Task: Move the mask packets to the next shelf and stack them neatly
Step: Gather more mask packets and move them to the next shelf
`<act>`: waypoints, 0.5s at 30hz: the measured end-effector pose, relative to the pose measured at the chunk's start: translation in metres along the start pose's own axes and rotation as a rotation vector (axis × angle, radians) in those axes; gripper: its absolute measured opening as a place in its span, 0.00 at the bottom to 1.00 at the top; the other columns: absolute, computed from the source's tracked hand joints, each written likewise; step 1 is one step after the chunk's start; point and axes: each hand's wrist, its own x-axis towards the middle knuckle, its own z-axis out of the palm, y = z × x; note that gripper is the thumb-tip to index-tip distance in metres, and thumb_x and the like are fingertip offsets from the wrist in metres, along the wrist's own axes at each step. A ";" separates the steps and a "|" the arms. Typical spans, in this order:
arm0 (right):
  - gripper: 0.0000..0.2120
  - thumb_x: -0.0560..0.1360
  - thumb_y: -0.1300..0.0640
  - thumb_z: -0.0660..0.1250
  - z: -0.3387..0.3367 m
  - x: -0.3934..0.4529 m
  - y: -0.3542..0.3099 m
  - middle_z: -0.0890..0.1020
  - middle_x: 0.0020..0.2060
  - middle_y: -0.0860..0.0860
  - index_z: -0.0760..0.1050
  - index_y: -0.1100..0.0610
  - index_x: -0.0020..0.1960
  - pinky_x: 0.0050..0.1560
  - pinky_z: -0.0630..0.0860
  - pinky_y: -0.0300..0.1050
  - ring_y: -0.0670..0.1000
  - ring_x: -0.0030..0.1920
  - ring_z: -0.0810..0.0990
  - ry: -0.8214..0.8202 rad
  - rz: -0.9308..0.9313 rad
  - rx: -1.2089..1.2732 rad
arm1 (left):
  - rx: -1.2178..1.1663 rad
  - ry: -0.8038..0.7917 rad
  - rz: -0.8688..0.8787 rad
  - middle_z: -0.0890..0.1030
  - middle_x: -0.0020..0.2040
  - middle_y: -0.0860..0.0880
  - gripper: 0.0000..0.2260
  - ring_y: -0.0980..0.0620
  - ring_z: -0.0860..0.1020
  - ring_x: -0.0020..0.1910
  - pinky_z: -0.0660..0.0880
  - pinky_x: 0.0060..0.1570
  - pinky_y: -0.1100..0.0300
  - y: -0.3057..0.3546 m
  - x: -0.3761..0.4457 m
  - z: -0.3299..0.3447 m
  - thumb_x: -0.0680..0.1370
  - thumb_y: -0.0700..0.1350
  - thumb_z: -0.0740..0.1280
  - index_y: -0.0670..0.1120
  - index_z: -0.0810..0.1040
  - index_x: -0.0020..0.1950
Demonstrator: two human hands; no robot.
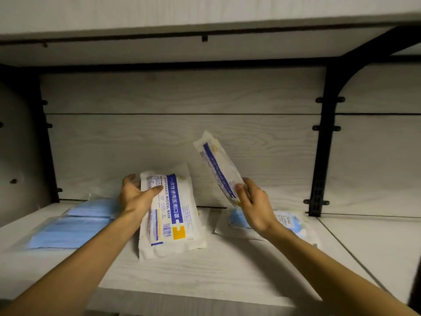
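Left hand: the left hand (136, 197) grips the upper left edge of a white mask packet (170, 213), thumb across its printed face; the packet's lower end looks to rest on the shelf board (205, 270), though contact is hard to confirm
Right hand: the right hand (252, 206) pinches the lower end of a second packet (216, 165), which stands tilted in the air, clear of the board
Other packets: a clear packet of blue masks (70, 226) lies flat at the left; another flat packet (293, 224) lies under the right wrist, partly hidden
Next shelf: beyond the black bracket (323, 137) at the right, by my reading
Slip risk: the raised packet is held by one end only; slick film could slide from the pinch
Snag risk: a high carry could clip the bracket
Stack risk: smooth, puffy packets may skate off each other if set down askew; both hands being full leaves none free to square edges
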 end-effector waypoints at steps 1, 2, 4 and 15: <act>0.13 0.85 0.53 0.58 -0.004 -0.001 -0.004 0.84 0.56 0.54 0.75 0.57 0.63 0.51 0.81 0.59 0.55 0.50 0.84 0.018 0.020 0.041 | -0.058 -0.017 -0.010 0.78 0.67 0.39 0.39 0.41 0.81 0.58 0.77 0.56 0.52 0.005 -0.003 0.001 0.70 0.34 0.79 0.40 0.63 0.76; 0.13 0.84 0.53 0.59 -0.009 -0.003 -0.007 0.85 0.55 0.54 0.75 0.57 0.63 0.51 0.83 0.58 0.54 0.50 0.84 0.040 0.045 0.092 | -0.114 -0.040 -0.020 0.79 0.65 0.40 0.38 0.42 0.81 0.56 0.78 0.54 0.51 0.009 -0.007 0.001 0.70 0.34 0.78 0.40 0.64 0.76; 0.09 0.82 0.55 0.62 -0.021 -0.007 -0.014 0.86 0.51 0.52 0.77 0.55 0.59 0.48 0.84 0.57 0.52 0.47 0.86 0.100 0.089 0.191 | -0.210 -0.084 -0.027 0.82 0.60 0.41 0.32 0.43 0.84 0.50 0.81 0.48 0.51 0.019 -0.018 0.002 0.71 0.33 0.77 0.41 0.69 0.73; 0.11 0.76 0.57 0.74 -0.132 -0.097 -0.053 0.86 0.50 0.49 0.78 0.50 0.57 0.43 0.85 0.43 0.48 0.48 0.87 0.139 0.017 0.437 | -0.570 -0.413 -0.247 0.85 0.54 0.40 0.19 0.36 0.83 0.51 0.74 0.64 0.38 0.083 -0.139 0.021 0.65 0.41 0.70 0.42 0.83 0.55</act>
